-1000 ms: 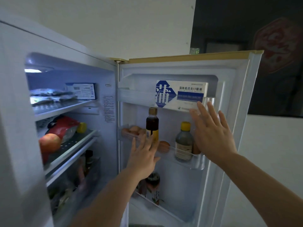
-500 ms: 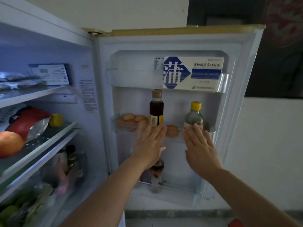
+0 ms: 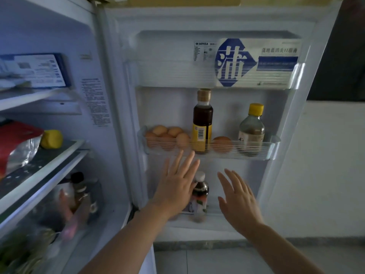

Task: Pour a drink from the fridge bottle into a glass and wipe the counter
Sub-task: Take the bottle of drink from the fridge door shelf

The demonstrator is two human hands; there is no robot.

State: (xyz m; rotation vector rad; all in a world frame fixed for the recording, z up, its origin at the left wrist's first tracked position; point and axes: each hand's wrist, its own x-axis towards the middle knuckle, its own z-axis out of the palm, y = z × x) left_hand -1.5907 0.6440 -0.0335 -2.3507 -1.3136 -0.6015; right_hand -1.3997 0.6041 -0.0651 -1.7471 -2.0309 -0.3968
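Note:
The fridge stands open, its door swung to the right. A dark drink bottle with a white cap and a flowered label stands in the door's bottom rack. My left hand hovers just left of that bottle with fingers straight and spread, partly covering it. My right hand is spread open to the bottle's right, apart from it. Neither hand holds anything. No glass is in view.
The middle door rack holds several eggs, a brown sauce bottle and a yellow-capped bottle. A blue-and-white box fills the top rack. Fridge shelves at left carry a red bag, a yellow item and bottles.
Both hands have dropped from the middle door rack to the bottom rack. The view has tilted down and closer, and the lower bottle now shows between the hands.

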